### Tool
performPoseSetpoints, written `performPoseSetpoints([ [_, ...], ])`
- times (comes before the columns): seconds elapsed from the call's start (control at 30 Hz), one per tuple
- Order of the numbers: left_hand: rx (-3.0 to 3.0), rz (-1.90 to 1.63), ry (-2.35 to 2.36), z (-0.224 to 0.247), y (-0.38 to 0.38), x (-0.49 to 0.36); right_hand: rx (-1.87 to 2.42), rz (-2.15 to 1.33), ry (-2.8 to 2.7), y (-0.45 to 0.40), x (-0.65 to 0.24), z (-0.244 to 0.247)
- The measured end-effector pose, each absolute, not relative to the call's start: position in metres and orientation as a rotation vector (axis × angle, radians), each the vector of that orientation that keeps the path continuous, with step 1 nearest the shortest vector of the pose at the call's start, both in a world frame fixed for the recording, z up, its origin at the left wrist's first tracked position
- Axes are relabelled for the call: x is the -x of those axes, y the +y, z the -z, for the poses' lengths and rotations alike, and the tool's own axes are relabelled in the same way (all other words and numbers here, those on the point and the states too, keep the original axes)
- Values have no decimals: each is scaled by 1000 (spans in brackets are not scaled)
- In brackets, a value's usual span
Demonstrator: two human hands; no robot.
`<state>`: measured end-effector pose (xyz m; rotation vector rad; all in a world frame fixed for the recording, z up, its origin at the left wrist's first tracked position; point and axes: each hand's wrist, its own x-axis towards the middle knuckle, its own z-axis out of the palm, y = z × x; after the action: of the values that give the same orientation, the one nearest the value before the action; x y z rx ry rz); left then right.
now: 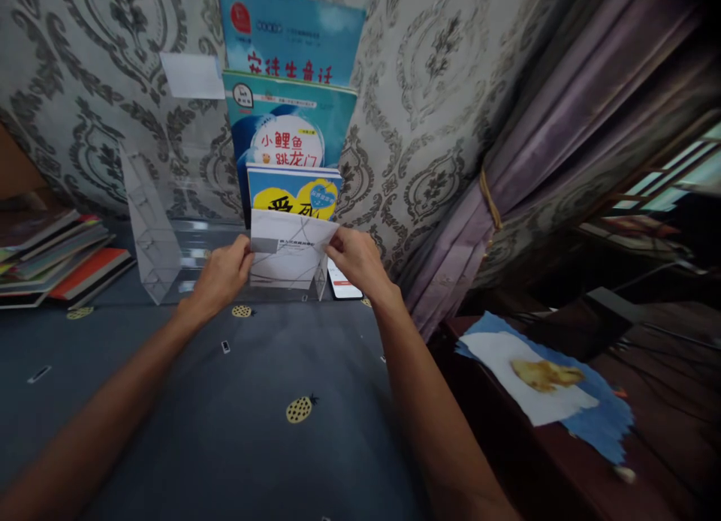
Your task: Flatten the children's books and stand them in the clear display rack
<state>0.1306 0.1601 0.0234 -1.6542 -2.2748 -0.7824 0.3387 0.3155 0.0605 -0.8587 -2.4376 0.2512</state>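
A white booklet [290, 262] with thin dark lines and small print stands at the front of a clear plastic tiered rack [152, 243]. My left hand [225, 269] pinches its left edge, and my right hand [357, 258] grips the upper right edge with thumb and fingers. Right behind it rises a blue and yellow book [293, 187], its lower part covered by the booklet. Farther back stand a teal picture book [293, 127] with a white circle and a taller blue book [293, 29] with red characters.
A white card [192, 76] is at the rack's upper left. Stacked books [67, 254] lie at left. A phone [343, 282] rests behind the rack's right side. A purple curtain [473, 176] hangs at right, above a blue cloth [608, 423] and stained white paper [501, 356].
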Motion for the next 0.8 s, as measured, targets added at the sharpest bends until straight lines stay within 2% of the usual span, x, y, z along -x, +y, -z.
performPoseSetpoints([
  [0.13,1578,618,-2381,-21,161,-132,1025,-181,-2414,311,-338,-64],
  [0.37,1515,432,-2470,-22,161,-137,1076,-180,-2429,307,-335,-65],
  [0.8,1571,550,-2457,-15,164,-138,1049,-207,-2408,310,-335,-63],
])
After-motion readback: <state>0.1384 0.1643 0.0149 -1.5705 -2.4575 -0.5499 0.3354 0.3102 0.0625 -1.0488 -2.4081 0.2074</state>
